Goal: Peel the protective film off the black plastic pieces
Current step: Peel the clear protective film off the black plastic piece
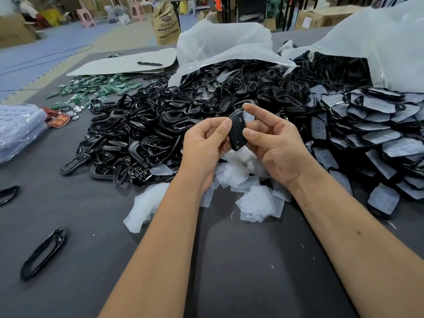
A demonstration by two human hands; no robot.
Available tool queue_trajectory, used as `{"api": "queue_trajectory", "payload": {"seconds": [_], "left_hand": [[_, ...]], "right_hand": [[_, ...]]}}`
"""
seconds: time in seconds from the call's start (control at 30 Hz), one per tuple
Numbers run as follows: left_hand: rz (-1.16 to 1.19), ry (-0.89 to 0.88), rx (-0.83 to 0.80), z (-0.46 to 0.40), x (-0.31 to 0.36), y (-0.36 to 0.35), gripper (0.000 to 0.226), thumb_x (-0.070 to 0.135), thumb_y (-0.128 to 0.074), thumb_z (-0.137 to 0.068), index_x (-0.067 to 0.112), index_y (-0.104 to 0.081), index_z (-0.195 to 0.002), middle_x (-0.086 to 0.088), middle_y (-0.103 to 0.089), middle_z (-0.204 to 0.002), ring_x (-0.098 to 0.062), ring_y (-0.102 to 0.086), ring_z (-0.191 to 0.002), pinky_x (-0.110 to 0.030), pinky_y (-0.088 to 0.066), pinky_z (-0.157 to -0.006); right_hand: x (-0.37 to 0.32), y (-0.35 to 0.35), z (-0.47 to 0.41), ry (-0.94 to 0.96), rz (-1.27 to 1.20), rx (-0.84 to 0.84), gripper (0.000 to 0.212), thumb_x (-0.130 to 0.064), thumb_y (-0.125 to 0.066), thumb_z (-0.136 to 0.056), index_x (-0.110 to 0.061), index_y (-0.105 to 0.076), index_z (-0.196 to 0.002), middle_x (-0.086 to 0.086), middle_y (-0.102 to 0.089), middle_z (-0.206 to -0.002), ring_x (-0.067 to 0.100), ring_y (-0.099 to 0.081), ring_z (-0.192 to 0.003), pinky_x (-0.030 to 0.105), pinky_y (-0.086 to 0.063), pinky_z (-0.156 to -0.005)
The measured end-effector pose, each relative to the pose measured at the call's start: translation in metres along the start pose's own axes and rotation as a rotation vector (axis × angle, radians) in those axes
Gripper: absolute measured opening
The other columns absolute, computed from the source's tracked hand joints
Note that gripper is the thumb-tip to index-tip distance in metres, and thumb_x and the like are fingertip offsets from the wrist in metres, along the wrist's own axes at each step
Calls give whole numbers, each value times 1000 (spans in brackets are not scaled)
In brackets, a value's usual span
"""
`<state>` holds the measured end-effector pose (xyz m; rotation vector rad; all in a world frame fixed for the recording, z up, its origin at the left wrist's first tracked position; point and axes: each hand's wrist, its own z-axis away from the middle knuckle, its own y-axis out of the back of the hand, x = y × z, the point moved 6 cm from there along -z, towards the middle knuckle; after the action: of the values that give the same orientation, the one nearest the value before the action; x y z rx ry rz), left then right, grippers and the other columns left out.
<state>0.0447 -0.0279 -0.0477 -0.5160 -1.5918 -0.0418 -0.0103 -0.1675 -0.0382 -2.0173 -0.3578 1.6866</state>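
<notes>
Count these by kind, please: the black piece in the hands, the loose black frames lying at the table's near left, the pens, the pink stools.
Held black piece: 1
Loose black frames: 2
Pen: 1
Pink stools: 2
Total: 6

No text can be read with certainty. The brown paper sack standing on the floor beyond the worktop bears a dark oval logo and lines of print, too blurred to make out. The reddish tag carries light characters, likewise illegible.
</notes>
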Motion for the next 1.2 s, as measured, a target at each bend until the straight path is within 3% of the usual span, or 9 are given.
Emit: {"api": "queue_trajectory", "payload": {"seconds": [0.33, 0.5, 0.67, 0.9, 0.97, 1.03, 1.1, 1.13, 1.2], "left_hand": [[49, 103, 45, 3, 3, 3, 16, 8, -56, -105, 0, -67, -96, -11, -65, -82, -11, -51, -61, -16, -42, -49], [63, 129, 15, 2, 4, 4, 17, 11, -58, -105, -2, -70, -101, -11, -66, -84, -10, -54, -63, -15, -44, -51], [-318, -80, 103, 2, 17, 3, 25, 16, -57, -107, 3, -75, -95, -7, -70, -76, -14, -66, -67, -26, -59, -66], [-431, -243, 50, 1, 35, -56, 46, 46, -43, -105, 16, -76, -99, -28, -71, -94, -34, -70, -86, -57, -61, -79], [-583, -340, -22, 2, 38, -90, 40, 47, -39, -106, 21, -62, -87, -30, -65, -85, -21, -57, -76, -53, -55, -74], [-678, -492, -118, 4, 42, -129, 34, 36, -40, -109, 25, -49, -78, -13, -45, -61, -19, -46, -64, -49, -40, -65], [-807, -581, -201, -1, 37, -167, 42, 32, -39, -111, 23, -56, -73, -5, -49, -68, -25, -56, -80, -46, -41, -81], [-912, -557, -234, -5, 30, -184, 46, 38, -36, -112, 15, -73, -94, -7, -62, -87, -29, -58, -104, -46, -39, -99], [-1083, -470, -252, -14, 17, -209, 51, 48, -32, -111, 23, -61, -144, -7, -60, -133, -29, -36, -139, -40, -27, -116]], "right_hand": [[3, 0, 1, 42, 163, 53, 34, 4, -76, -81, -8, -74, -113, 6, -78, -85, 20, -77, -85, 26, -61, -79], [-6, -4, 4, 65, 234, 54, 40, 5, -79, -78, -7, -73, -116, 4, -75, -82, 17, -74, -82, 30, -61, -83], [-39, -18, 8, 304, 914, 143, 34, 8, -83, -77, -13, -79, -103, -3, -76, -82, 6, -74, -78, 22, -60, -78], [-84, -7, 23, 520, 1229, 277, 39, 13, -66, -78, -13, -83, -101, -2, -80, -93, 6, -74, -87, 24, -59, -86], [-106, 7, 31, 588, 1348, 357, 40, 11, -61, -78, -14, -83, -101, 0, -80, -95, 13, -73, -91, 30, -58, -86], [-127, 26, 39, 613, 1459, 452, 39, 8, -58, -81, -15, -83, -101, 2, -78, -95, 18, -71, -91, 33, -56, -85], [-147, 47, 48, 590, 1549, 564, 36, 4, -58, -85, -15, -83, -103, 4, -78, -97, 20, -70, -93, 33, -55, -85], [-157, 58, 52, 575, 1576, 618, 34, 2, -58, -87, -15, -83, -103, 5, -78, -98, 21, -69, -93, 33, -54, -85], [-173, 75, 57, 522, 1623, 688, 34, -1, -56, -89, -16, -82, -105, 7, -78, -100, 24, -69, -94, 36, -54, -85]]}}
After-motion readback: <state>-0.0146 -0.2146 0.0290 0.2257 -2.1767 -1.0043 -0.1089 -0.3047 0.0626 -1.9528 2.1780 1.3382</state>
